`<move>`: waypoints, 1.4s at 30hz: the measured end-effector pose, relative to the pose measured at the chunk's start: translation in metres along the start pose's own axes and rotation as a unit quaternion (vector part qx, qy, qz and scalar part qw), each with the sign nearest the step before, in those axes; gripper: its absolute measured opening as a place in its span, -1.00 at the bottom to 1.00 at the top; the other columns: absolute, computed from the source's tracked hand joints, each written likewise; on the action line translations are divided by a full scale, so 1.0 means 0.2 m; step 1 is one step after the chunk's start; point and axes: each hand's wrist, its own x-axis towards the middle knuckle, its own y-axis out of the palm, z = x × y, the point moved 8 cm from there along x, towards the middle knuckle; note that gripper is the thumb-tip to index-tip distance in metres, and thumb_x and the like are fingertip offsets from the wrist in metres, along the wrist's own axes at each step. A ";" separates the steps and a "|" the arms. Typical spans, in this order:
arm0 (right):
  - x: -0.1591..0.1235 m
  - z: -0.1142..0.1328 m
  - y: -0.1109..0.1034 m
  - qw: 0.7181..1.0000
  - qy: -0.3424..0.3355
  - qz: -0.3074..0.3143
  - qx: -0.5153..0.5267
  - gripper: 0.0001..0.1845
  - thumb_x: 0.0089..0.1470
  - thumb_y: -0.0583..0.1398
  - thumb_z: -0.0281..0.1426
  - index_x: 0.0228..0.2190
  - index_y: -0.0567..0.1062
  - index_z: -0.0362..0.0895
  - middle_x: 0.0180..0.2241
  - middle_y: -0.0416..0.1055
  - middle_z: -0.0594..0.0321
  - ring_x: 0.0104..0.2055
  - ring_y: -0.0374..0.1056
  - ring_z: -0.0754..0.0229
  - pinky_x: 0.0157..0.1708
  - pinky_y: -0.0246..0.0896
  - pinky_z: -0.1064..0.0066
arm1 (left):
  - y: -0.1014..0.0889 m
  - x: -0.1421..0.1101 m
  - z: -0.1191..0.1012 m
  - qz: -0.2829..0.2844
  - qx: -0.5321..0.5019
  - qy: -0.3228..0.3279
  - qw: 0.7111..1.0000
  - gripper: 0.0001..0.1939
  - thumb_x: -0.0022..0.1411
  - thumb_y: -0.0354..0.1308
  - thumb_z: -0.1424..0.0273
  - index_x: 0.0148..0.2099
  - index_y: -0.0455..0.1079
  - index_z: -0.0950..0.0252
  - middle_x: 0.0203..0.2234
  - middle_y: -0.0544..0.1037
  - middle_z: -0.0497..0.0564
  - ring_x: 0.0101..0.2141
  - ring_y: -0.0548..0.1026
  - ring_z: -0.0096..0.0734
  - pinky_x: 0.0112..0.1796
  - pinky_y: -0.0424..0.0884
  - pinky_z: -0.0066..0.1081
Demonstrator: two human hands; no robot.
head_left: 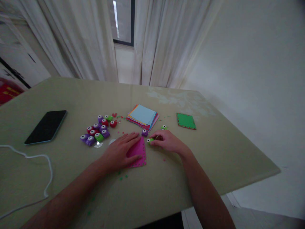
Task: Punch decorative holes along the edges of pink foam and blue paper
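A pink paper square (140,149) lies on the table with small holes punched along its right and lower edges. My left hand (122,149) rests flat over it, fingers spread. Just right of the paper, my right hand (164,141) pinches a green craft punch (150,140) with a round white-and-black top. A purple craft punch (144,133) stands at the paper's upper right corner. Another green punch (164,127) sits behind my right hand, partly hidden by it.
Several purple, red and green punches (97,131) are grouped at the left. Behind the hands lies a stack of coloured paper (143,114); a green punched square (186,121) is farther right. A black tablet (46,127) and white cable (49,171) occupy the left side. Tiny paper bits are scattered about.
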 end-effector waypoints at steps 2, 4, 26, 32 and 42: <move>0.00 0.01 -0.01 0.999 -0.014 -0.009 -0.028 -0.75 0.18 0.42 -0.25 -0.15 0.72 -0.11 -0.29 0.66 0.19 -0.31 0.48 0.15 -0.28 0.32 0.36 | 0.00 0.00 0.01 0.003 -0.003 -0.013 1.000 -0.20 0.40 0.24 -0.03 0.53 0.24 0.17 0.46 0.30 0.15 0.40 0.33 0.04 0.41 0.20 0.06; 0.00 0.03 0.00 0.997 -0.037 -0.015 -0.072 -0.80 0.18 0.41 -0.27 -0.18 0.71 -0.11 -0.31 0.63 0.21 -0.33 0.46 0.16 -0.28 0.30 0.36 | 0.01 0.01 0.02 0.007 -0.006 -0.020 1.000 -0.21 0.40 0.24 -0.04 0.53 0.25 0.18 0.46 0.31 0.13 0.41 0.33 0.01 0.40 0.21 0.03; 0.03 0.07 0.06 0.994 -0.038 -0.090 -0.042 -0.90 0.18 0.36 -0.40 -0.25 0.62 -0.17 -0.38 0.52 0.25 -0.40 0.40 0.24 -0.35 0.28 0.42 | 0.01 0.02 0.02 0.024 -0.015 -0.032 0.999 -0.20 0.41 0.22 -0.05 0.53 0.25 0.22 0.46 0.29 0.12 0.42 0.31 0.01 0.42 0.18 0.03; 0.03 0.06 0.06 0.994 -0.044 -0.092 -0.030 -0.90 0.17 0.37 -0.41 -0.25 0.63 -0.17 -0.40 0.52 0.27 -0.41 0.40 0.25 -0.35 0.29 0.42 | 0.01 0.02 0.02 0.012 -0.025 -0.026 0.999 -0.22 0.41 0.23 -0.03 0.51 0.27 0.21 0.45 0.31 0.13 0.41 0.32 0.04 0.42 0.19 0.06; 0.03 0.06 0.06 0.995 -0.042 -0.093 -0.018 -0.88 0.16 0.37 -0.38 -0.25 0.62 -0.17 -0.40 0.52 0.27 -0.42 0.40 0.25 -0.36 0.30 0.41 | 0.00 0.02 0.02 0.024 -0.018 -0.031 0.999 -0.21 0.41 0.22 -0.02 0.51 0.27 0.29 0.45 0.31 0.18 0.41 0.32 0.07 0.40 0.21 0.11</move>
